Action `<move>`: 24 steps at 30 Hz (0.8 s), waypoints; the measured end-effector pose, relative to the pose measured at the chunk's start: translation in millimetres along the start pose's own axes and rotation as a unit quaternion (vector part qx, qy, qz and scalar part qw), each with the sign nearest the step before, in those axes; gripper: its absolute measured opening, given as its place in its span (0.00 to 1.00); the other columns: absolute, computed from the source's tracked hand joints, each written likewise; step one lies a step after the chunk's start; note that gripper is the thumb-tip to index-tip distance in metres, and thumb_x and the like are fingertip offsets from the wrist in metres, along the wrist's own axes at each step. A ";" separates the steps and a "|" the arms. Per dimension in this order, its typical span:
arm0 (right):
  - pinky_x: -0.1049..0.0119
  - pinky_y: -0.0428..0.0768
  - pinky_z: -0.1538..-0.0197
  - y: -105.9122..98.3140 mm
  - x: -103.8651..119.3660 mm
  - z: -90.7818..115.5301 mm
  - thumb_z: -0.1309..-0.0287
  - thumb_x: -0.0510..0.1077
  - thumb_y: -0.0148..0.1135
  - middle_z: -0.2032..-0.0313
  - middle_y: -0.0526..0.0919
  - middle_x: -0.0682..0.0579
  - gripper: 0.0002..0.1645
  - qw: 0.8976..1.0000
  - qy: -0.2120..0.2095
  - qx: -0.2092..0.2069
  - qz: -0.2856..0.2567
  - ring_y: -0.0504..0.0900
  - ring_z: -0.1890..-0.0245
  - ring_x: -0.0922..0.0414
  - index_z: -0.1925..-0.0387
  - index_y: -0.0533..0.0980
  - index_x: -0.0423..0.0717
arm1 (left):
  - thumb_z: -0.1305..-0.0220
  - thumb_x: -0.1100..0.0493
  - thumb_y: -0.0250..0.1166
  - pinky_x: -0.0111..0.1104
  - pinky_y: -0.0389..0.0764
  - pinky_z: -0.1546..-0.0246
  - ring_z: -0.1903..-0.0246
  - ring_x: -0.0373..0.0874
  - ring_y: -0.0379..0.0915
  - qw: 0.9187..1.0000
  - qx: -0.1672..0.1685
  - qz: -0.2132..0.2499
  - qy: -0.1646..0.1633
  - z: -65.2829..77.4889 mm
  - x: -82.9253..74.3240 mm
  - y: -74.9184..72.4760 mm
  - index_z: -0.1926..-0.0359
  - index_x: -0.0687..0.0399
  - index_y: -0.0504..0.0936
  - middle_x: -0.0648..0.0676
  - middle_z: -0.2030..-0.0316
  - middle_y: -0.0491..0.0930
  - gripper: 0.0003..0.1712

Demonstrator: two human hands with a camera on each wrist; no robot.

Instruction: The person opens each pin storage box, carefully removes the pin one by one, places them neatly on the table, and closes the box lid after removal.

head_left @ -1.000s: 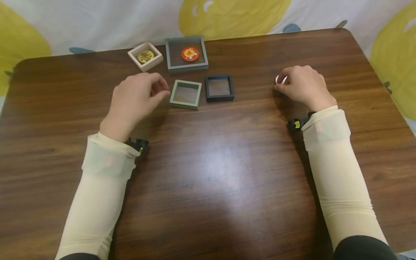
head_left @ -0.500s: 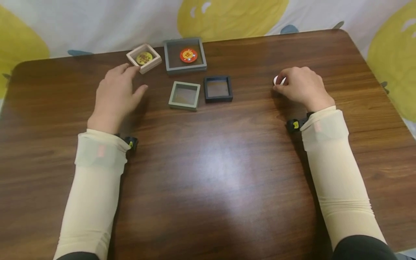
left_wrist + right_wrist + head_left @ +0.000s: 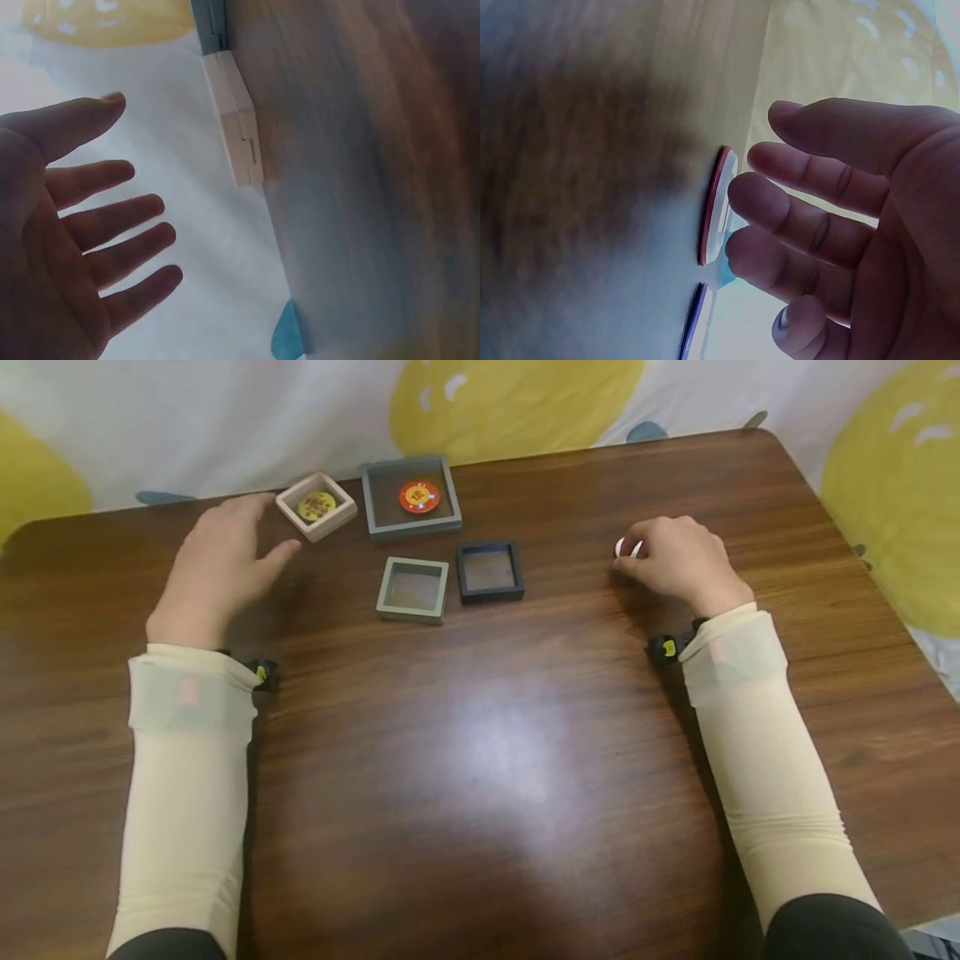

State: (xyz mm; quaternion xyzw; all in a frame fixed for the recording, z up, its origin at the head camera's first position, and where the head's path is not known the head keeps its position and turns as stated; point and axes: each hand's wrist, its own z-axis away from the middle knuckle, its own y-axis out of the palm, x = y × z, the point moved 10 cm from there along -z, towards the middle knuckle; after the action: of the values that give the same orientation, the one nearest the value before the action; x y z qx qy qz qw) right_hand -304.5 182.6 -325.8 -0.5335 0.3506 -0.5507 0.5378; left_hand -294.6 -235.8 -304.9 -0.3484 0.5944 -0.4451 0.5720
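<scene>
My left hand [image 3: 217,560], fingers spread, hovers left of a small cream box frame [image 3: 317,507] that has a yellow disc [image 3: 317,507] in it. In the left wrist view the palm [image 3: 45,262] faces that frame [image 3: 236,124] with bare space between. On the right, my right hand [image 3: 678,560] hangs with loosely bent fingers over a white disc [image 3: 620,548]. Seen from the right wrist, two flat discs lie on the table, a red-edged one [image 3: 718,210] near the fingertips and a blue-edged one [image 3: 694,326] below it. The fingers pinch neither disc.
A larger grey frame [image 3: 375,531] with a red and yellow chip [image 3: 418,497] stands at the table's back edge. In front of it are a pale green frame [image 3: 411,615] and a dark navy frame [image 3: 491,596]. A patterned cloth [image 3: 262,410] hangs behind the brown table [image 3: 420,760].
My left hand has moved left from beside the pale green frame to the cream frame's left side, its fingers spreading. My right hand has stayed over the white disc. The head view has shifted slightly.
</scene>
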 end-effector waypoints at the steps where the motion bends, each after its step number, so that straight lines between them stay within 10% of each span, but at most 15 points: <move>1: 0.49 0.74 0.68 0.3 0.3 -0.4 0.37 0.55 0.54 0.58 0.84 0.45 0.18 1.000 0.000 0.000 -0.001 0.78 0.61 0.45 0.54 0.78 0.49 | 0.29 0.50 0.51 0.63 0.54 0.35 0.33 0.70 0.51 1.000 0.002 -0.006 -0.005 -1.9 3.0 0.4 0.29 0.63 0.51 0.71 0.31 0.56 0.36; 8: 0.49 0.74 0.66 1.7 0.2 -0.4 0.37 0.55 0.55 0.56 0.84 0.47 0.17 1.000 -0.001 0.003 0.002 0.78 0.60 0.45 0.55 0.78 0.49 | 0.29 0.50 0.50 0.71 0.58 0.44 0.36 0.75 0.51 0.998 0.034 -0.048 -0.031 -13.8 16.1 10.2 0.27 0.55 0.48 0.74 0.31 0.51 0.36; 15: 0.48 0.74 0.66 0.9 -0.2 0.9 0.37 0.55 0.54 0.58 0.85 0.45 0.18 1.000 -0.001 0.000 0.001 0.79 0.60 0.45 0.54 0.78 0.49 | 0.31 0.40 0.48 0.75 0.43 0.41 0.35 0.83 0.29 0.983 0.181 -0.020 -0.012 -15.7 20.8 43.1 0.26 0.48 0.30 0.82 0.32 0.31 0.46; 24: 0.49 0.74 0.67 3.2 2.0 0.2 0.36 0.56 0.54 0.58 0.85 0.45 0.19 1.000 -0.001 0.005 0.001 0.79 0.60 0.45 0.53 0.78 0.50 | 0.30 0.47 0.50 0.75 0.41 0.41 0.37 0.86 0.23 0.978 0.208 -0.003 0.015 -18.8 16.2 53.4 0.28 0.43 0.25 0.78 0.33 0.14 0.46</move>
State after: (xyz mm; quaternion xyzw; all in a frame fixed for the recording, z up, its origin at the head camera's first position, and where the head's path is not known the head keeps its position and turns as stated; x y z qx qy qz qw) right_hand -303.3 180.2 -328.4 -0.5310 0.3475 -0.5511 0.5419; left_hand -309.8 -229.1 -361.4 -0.2166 0.4961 -0.5657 0.6220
